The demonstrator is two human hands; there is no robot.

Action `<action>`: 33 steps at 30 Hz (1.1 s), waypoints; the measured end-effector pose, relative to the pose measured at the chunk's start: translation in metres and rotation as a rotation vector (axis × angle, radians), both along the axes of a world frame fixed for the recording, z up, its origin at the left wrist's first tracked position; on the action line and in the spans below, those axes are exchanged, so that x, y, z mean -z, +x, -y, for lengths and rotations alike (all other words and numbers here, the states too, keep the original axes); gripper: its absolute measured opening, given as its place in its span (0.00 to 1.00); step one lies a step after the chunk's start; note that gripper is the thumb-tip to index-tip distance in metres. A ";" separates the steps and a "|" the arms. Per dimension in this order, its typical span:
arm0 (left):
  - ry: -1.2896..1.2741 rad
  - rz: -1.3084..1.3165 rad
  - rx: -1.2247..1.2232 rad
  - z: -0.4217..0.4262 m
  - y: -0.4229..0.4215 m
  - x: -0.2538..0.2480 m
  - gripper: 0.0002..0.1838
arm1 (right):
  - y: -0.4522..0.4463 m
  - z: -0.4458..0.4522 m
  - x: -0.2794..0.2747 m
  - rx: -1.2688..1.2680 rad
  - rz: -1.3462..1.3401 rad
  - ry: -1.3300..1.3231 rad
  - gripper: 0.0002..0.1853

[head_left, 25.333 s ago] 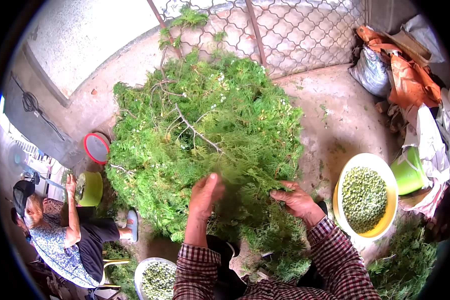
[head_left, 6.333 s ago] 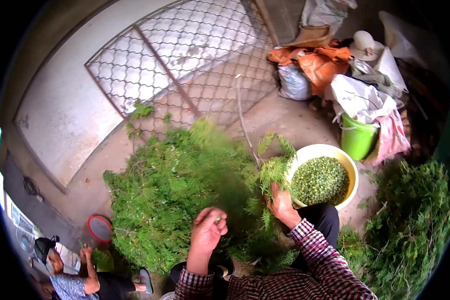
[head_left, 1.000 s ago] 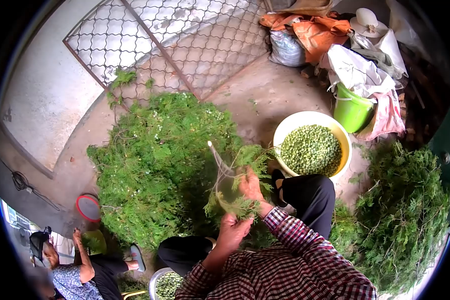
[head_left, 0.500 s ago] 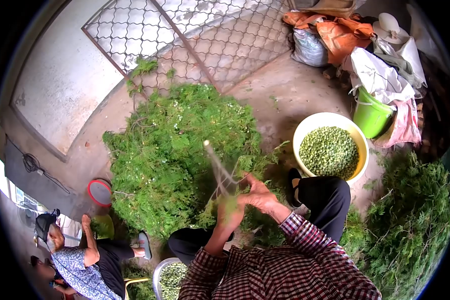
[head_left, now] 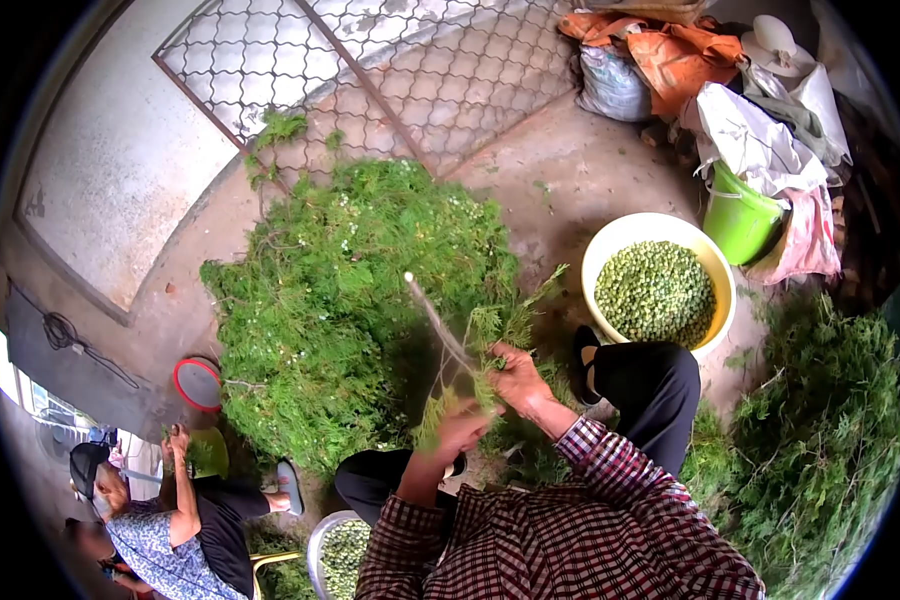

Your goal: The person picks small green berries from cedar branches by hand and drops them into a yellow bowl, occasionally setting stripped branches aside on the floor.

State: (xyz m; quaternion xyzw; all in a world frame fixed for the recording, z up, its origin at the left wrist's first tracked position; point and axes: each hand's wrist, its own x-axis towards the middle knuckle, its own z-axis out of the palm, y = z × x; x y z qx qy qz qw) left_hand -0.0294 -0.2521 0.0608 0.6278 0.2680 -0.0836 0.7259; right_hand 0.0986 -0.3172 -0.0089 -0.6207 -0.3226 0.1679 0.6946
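Observation:
My right hand (head_left: pixel 522 380) is closed round a leafy branch (head_left: pixel 438 325), whose bare, pale cut end points up and left. Just below and left of it, my left hand (head_left: pixel 462 427) is closed at the branch's lower sprigs, slightly blurred; whatever its fingers pinch is too small to name. Beyond both hands spreads a big heap of green cuttings (head_left: pixel 340 300) dotted with pale berries. Right of the hands stands a cream-yellow basin (head_left: pixel 610 235) holding green berries. A metal bowl (head_left: pixel 315 560) with more berries sits at the bottom, left of my knee.
At the far left a seated person (head_left: pixel 170 540) holds greenery beside a yellow-green bucket (head_left: pixel 210 455). A red-rimmed sieve (head_left: pixel 198 384) lies near the heap. On the right are a bright green bucket (head_left: pixel 740 220), sacks (head_left: pixel 680 65) and another green pile (head_left: pixel 820 430). A metal lattice (head_left: pixel 370 90) stands behind.
My left hand has moved slightly down, apart from my right hand, which still grips the branch. The seated person's hands are now raised together at some greenery.

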 end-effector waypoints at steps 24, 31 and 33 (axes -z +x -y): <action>-0.820 0.237 -0.284 0.004 -0.011 0.039 0.11 | -0.004 0.011 -0.016 -0.231 -0.914 0.323 0.17; -0.653 0.207 -0.459 0.003 -0.015 0.045 0.08 | 0.017 0.016 -0.035 -0.034 -0.901 0.332 0.15; -0.632 0.174 -0.456 0.002 -0.027 0.055 0.07 | 0.045 0.028 -0.048 0.023 -1.006 0.485 0.16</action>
